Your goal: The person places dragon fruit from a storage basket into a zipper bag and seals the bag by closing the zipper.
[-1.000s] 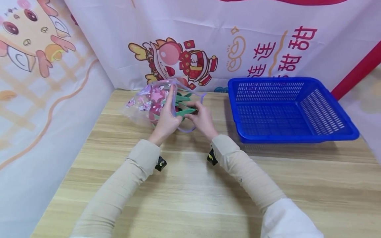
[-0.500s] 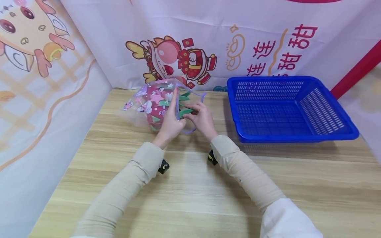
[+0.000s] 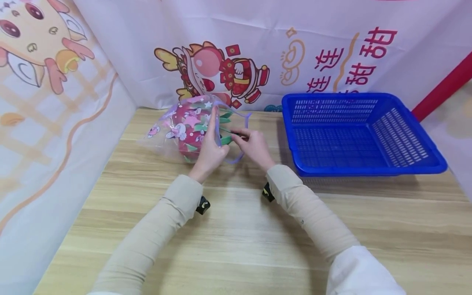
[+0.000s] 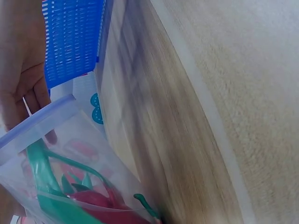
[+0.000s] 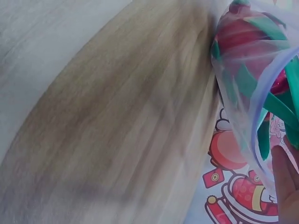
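Observation:
A clear bag [image 3: 154,141] with pink cartoon prints and a purple rim lies on its side at the table's back left, its mouth facing right. Inside is a red dragon fruit [image 3: 186,141] with long green leaves [image 5: 247,84]. My left hand [image 3: 211,151] holds the bag by its rim, one finger straight up along it and the thumb on the near side. At the mouth, my right hand [image 3: 254,145] pinches the tip of a green leaf [image 4: 39,158] between thumb and fingers. In the left wrist view the right hand's fingertips reach just inside the rim.
To the right stands a blue plastic basket [image 3: 363,170] with slotted walls. The wooden table [image 3: 236,229] meets a white printed cloth [image 3: 221,24] at the back and another cloth [image 3: 70,164] along the left. A black wrist camera [image 3: 203,205] hangs under the left sleeve.
The dragon fruit sits slightly farther left in the bag and fewer leaves stick out of the mouth. My left thumb has closed toward the rim; the right hand's grip has shifted on the leaf.

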The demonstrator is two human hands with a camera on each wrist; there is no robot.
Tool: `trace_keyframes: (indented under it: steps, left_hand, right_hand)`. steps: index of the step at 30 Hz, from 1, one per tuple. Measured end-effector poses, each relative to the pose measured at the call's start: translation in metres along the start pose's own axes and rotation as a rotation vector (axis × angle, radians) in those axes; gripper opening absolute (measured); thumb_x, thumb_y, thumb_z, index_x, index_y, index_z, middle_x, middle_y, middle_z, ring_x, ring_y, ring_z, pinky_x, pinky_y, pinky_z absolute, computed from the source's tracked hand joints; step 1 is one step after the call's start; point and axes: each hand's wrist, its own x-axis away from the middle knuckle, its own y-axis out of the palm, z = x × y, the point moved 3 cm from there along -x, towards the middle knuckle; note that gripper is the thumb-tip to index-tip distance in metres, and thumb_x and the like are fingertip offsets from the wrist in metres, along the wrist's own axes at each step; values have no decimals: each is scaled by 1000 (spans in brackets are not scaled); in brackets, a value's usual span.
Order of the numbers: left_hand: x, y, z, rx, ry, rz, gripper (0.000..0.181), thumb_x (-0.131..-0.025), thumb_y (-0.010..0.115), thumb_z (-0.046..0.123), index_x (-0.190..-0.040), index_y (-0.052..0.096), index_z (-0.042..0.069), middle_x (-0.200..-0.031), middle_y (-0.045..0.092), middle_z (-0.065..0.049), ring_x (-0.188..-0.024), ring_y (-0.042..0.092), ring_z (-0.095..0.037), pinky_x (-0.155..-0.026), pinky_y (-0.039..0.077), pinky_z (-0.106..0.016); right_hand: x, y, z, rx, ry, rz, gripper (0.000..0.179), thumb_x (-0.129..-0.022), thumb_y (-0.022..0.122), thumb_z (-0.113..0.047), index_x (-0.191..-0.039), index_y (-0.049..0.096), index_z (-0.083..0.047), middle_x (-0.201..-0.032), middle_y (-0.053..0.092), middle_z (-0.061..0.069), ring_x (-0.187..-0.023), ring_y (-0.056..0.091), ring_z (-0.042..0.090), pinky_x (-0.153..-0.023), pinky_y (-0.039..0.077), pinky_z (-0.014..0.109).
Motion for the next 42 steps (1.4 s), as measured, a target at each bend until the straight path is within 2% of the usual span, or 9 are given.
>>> trace_keyframes:
  steps: [9, 12, 16, 19, 23, 26, 32, 36, 42]
  left_hand:
    - [0, -6, 3, -29, 9, -2, 105, -71, 49, -17, -155, 1, 23, -163, 6, 7, -149, 9, -9, -70, 51, -22]
    - [0, -9, 3, -5, 3, -12, 104, -70, 48, -18, -155, 2, 22, -163, 6, 7, -149, 9, -8, -67, 50, -21]
    - [-1, -16, 6, -17, -20, -28, 104, -70, 46, -19, -155, 5, 24, -162, 10, 7, -149, 12, -11, -82, 55, -32]
    - [-2, -25, 12, -37, -7, -15, 102, -67, 46, -20, -155, 11, 20, -161, 16, 3, -148, 17, -14, -106, 45, -37]
    - [-4, -40, 23, -56, 7, 0, 99, -67, 46, -20, -154, 16, 14, -161, 18, 2, -148, 17, -14, -99, 48, -27]
    - [-6, -51, 31, -43, -22, -1, 98, -68, 46, -20, -154, 17, 18, -161, 18, 4, -148, 17, -13, -71, 49, -18]
    - [-7, -77, 54, 50, -61, 30, 93, -70, 42, -24, -151, 29, 19, -159, 26, 4, -147, 24, -13, -64, 48, -10]
    - [-8, -94, 73, 116, -27, 80, 84, -72, 40, -25, -146, 40, 15, -155, 35, 0, -139, 36, -19, -57, 46, -11]
    - [-7, -114, 89, 410, 8, 204, 66, -73, 34, -31, -120, 60, 8, -148, 45, -8, -134, 47, -26, -44, 38, -10]
  right_hand:
    - [-8, -14, -3, 0, 49, 247, 27, -97, 47, -11, -118, 60, -1, -117, 61, 15, -100, 62, 27, -86, 54, 34]
    - [-15, -18, -4, 93, 58, 196, 40, -91, 40, 6, -127, 56, -3, -129, 55, 15, -111, 58, 29, -94, 51, 37]
    - [-22, -23, -7, 199, 50, 68, 66, -77, 36, 22, -131, 57, -9, -138, 53, 12, -127, 51, 29, -106, 45, 38]
    - [-23, -24, -12, 232, 25, 21, 63, -78, 39, 22, -130, 59, -8, -138, 53, 13, -126, 53, 28, -106, 45, 37]
    - [-23, -23, -23, 270, -38, -16, 43, -88, 49, 11, -127, 58, -5, -133, 58, 14, -120, 57, 28, -103, 48, 37]
    - [-21, -22, -30, 312, -101, -32, 32, -91, 56, 2, -123, 60, -4, -124, 62, 14, -116, 58, 27, -101, 49, 37]
    - [-15, -38, -51, 422, -172, -23, 21, -91, 62, -16, -107, 69, -6, -109, 67, 10, -103, 64, 25, -92, 53, 36]
    - [-11, -57, -66, 453, -233, 24, 18, -91, 62, -21, -95, 72, -6, -98, 69, 9, -95, 65, 25, -86, 54, 37]
    - [-7, -86, -86, 513, -302, 113, 19, -90, 64, -23, -94, 73, -7, -99, 71, 7, -93, 65, 26, -84, 53, 41]
